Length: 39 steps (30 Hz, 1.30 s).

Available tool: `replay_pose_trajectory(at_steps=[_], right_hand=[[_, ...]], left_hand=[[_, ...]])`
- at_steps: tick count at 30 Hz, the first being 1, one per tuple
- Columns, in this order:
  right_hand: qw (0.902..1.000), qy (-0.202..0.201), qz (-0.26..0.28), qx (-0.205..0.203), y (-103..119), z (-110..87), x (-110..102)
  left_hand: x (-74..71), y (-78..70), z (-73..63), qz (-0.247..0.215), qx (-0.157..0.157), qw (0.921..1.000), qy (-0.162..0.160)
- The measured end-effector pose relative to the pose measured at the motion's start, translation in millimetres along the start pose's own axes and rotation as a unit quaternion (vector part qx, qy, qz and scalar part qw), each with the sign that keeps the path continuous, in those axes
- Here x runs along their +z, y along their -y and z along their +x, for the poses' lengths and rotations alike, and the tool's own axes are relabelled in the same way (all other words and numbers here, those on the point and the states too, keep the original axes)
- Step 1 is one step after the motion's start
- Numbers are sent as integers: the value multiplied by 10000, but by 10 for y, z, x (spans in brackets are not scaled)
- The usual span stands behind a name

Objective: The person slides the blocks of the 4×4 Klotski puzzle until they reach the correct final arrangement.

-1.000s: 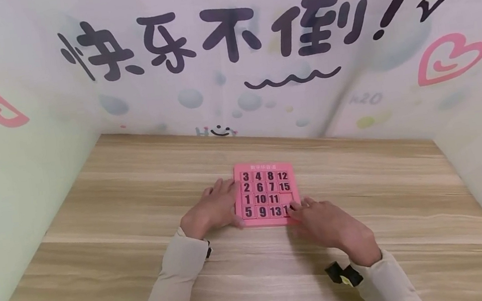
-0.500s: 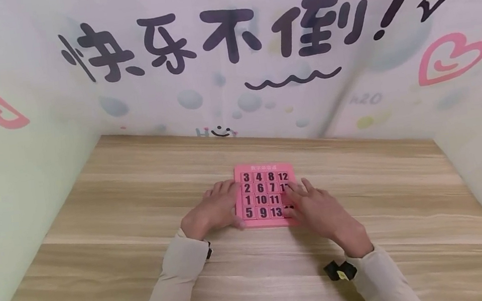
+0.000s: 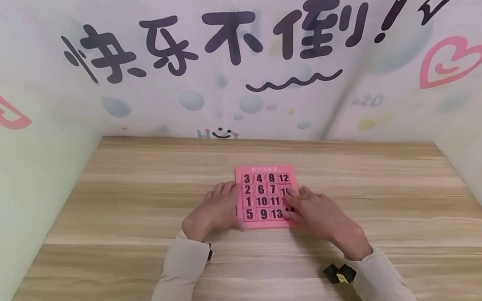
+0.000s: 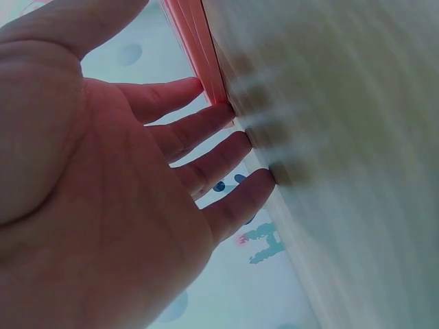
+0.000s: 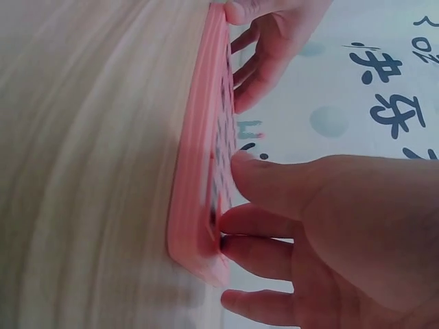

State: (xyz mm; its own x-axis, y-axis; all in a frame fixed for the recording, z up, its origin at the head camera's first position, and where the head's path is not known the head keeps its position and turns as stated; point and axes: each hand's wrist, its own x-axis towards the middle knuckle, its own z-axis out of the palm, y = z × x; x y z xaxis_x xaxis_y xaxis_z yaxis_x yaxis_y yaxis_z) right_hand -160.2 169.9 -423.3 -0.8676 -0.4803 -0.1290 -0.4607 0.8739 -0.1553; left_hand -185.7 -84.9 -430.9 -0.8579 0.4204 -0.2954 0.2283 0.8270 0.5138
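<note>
A pink number sliding puzzle [image 3: 270, 223] lies flat on the wooden table, its black-numbered tiles facing up. My left hand [image 3: 218, 208] rests along its left side, fingertips at the frame and thumb near the lower left corner. In the left wrist view the left fingers [image 4: 199, 133] are nearly straight, the upper ones right at the pink edge. My right hand [image 3: 320, 211] lies over the right column, fingers extended. Its fingertips touch the 15 tile [image 3: 284, 191] and partly cover it, and the 14 tile below is partly covered too.
The wooden table [image 3: 257, 279] runs back to a printed wall cloth [image 3: 200, 110] with black lettering, bubbles and hearts. Pale side walls [image 3: 8, 164] stand at left and right. A black wrist strap [image 3: 339, 274] sits by the right sleeve.
My right hand has moved from the lower right tile up onto the 15 tile, which has slid slightly toward me into the gap below it. My left hand has stayed in place.
</note>
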Motion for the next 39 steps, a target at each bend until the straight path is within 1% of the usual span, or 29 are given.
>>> replay_pose_trajectory(at_steps=[3, 8, 18, 23, 27, 29, 32, 34, 36, 39], right_hand=[[10000, 38, -39, -19, 15, -21, -20], [9996, 256, 85, 108, 48, -45, -67], [9986, 462, 139, 212, 108, -63, -141], [9981, 574, 143, 169, 112, -71, -187], [9988, 449, 161, 56, 72, -88, -211], [9994, 289, 170, 5, 41, -89, -217], [9998, 18, 183, 50, -11, -59, -211], [9997, -65, 192, 103, -35, -17, -204], [9995, -15, 262, 200, -56, 38, -185], [9988, 171, 352, 290, -72, 120, -156]], left_hand=[[5, 1, -7, 18, -30, 10000, 35], [-6, 2, -18, 15, 5, 10000, -15], [-49, 11, -40, 84, 1, 9999, -61], [-60, 17, -39, 107, -8, 9999, -50], [-57, 10, -24, 96, 35, 9999, -54], [-55, 0, -17, 74, 60, 9999, -48], [-48, -17, -10, 21, 106, 9999, -30], [-38, -24, -15, -2, 102, 9999, -25], [-23, -22, -24, -17, 103, 9999, -27], [-4, -19, -38, -41, 77, 10000, -9]])
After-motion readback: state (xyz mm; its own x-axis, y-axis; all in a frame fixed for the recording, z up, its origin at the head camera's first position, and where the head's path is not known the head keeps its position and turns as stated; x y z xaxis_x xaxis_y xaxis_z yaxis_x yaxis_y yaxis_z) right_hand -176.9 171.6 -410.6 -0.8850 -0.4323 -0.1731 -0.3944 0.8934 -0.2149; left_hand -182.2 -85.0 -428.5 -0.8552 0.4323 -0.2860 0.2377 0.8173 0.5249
